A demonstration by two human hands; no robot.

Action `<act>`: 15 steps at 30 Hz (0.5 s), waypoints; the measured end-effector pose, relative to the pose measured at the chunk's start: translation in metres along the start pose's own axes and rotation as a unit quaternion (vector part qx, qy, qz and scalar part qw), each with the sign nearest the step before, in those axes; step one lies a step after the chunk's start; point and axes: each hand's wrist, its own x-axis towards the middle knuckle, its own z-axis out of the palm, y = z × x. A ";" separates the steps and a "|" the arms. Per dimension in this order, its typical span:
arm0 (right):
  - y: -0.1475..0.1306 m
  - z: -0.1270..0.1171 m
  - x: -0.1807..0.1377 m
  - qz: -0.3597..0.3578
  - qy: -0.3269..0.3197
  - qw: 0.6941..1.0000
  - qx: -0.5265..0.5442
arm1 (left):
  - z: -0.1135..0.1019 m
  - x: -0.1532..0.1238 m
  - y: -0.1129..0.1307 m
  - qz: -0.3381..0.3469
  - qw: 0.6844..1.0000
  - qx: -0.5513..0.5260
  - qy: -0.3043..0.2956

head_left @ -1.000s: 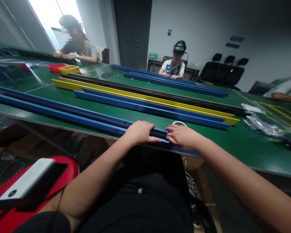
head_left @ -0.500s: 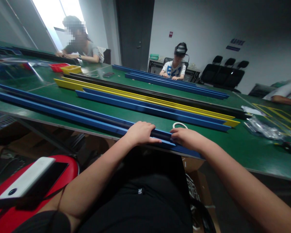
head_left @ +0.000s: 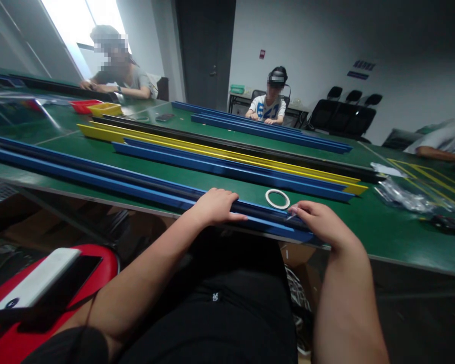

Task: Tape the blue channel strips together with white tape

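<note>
A long blue channel profile [head_left: 144, 189] with a dark inner strip runs along the table's near edge. Over it lies my left hand [head_left: 217, 206], fingers curled across the far rim and thumb stretched along the near side. Farther right, above the same profile's end, my right hand [head_left: 320, 218] is closed in a pinch on a small thin whitish strip [head_left: 292, 214]; the strip's exact kind is too small to tell. Just beyond that hand, a white ring-shaped tape roll [head_left: 277, 199] rests flat on the green table [head_left: 246, 194].
Behind lie another blue profile [head_left: 227, 167], a yellow profile [head_left: 326, 178], a black one [head_left: 250, 150] and more blue lengths [head_left: 269, 130]. Clear plastic bags [head_left: 402, 196] sit at right. Co-workers sit across the table. A red stool [head_left: 102, 263] stands at my left.
My right hand has moved right along the profile, and a thin whitish strip now shows in its pinch. The ring, partly hidden before, is in full view. My left hand stays on the profile.
</note>
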 end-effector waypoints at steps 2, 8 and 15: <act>0.004 0.008 -0.005 0.022 0.065 0.997 0.045 | 0.000 0.002 0.006 0.001 1.000 -0.003 -0.008; 0.014 0.027 -0.010 0.028 0.172 0.968 0.182 | 0.009 0.019 0.062 0.031 0.999 -0.009 0.015; 0.018 0.021 -0.020 0.020 0.287 0.910 0.300 | 0.027 0.051 0.123 0.067 0.996 0.004 0.052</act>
